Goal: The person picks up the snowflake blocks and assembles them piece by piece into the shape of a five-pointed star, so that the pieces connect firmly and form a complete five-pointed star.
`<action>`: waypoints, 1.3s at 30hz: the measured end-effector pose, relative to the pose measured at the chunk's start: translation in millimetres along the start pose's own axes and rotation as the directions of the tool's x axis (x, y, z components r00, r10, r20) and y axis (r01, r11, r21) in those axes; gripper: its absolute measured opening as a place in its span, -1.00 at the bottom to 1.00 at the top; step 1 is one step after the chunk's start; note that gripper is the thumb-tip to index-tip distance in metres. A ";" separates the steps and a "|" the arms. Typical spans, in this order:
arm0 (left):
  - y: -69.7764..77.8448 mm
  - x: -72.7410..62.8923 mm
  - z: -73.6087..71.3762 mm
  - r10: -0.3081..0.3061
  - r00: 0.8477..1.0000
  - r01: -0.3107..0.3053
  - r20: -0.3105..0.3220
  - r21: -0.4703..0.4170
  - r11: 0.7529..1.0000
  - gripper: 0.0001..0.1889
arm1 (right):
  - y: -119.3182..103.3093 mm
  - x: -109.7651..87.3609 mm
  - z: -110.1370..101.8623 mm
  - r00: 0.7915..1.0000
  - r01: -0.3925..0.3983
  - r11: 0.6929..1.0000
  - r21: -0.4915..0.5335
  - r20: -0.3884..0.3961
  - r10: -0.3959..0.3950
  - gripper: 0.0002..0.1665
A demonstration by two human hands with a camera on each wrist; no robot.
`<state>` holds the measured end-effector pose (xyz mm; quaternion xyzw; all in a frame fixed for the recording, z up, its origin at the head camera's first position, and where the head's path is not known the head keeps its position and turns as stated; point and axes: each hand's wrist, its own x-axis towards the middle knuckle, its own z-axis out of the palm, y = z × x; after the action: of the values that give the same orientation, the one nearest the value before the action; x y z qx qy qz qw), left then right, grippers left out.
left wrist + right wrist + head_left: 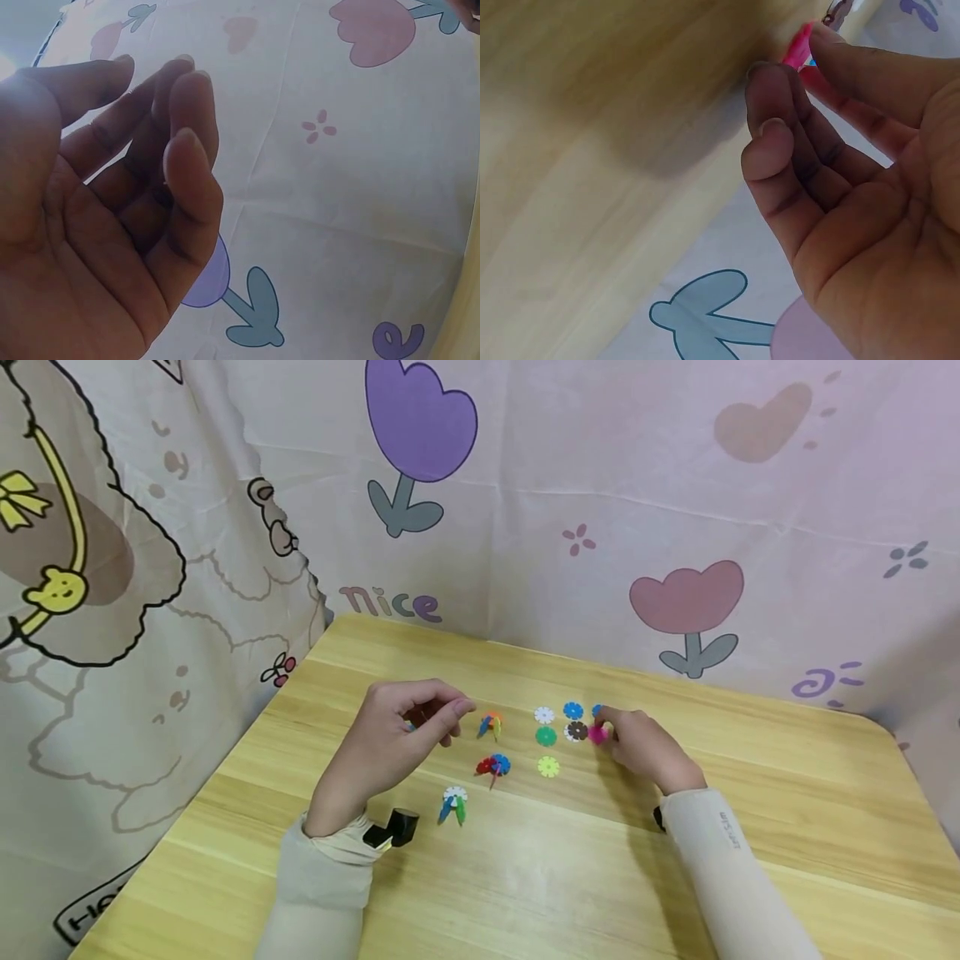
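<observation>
My right hand (647, 745) pinches a pink notched disc (597, 735) between thumb and fingers; in the right wrist view the pink disc (800, 46) shows at the fingertips. Next to it lie a brown disc (577, 731) overlapping a white one, and a blue disc (597, 710) partly hidden by the fingers. Over the table's left part hovers my left hand (393, 735), its fingers loosely bent with nothing between them, as the left wrist view shows of the hand (112, 202). Just right of its fingertips stands a joined orange, blue and yellow disc piece (491, 724).
Loose white (543, 716), blue (573, 711), green (546, 737) and yellow (548, 767) discs lie mid-table. Nearer are a joined red and blue piece (495, 765) and a white, blue and green piece (453, 804). Behind the wooden table (787, 760) hangs a printed cloth (525, 527).
</observation>
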<state>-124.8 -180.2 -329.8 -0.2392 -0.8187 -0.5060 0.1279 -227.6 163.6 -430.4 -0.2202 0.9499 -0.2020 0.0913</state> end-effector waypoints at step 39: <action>-6.6 5.0 17.9 -0.055 0.994 0.058 0.092 -0.033 0.998 -0.88 | -6.2 -27.4 -2.8 0.988 0.087 0.969 0.230 -0.142 -0.055 -0.83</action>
<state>-131.9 -165.4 -340.8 -0.2411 -0.8210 -0.5126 0.0715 -201.6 172.0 -422.9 -0.2277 0.9147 -0.3310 0.0451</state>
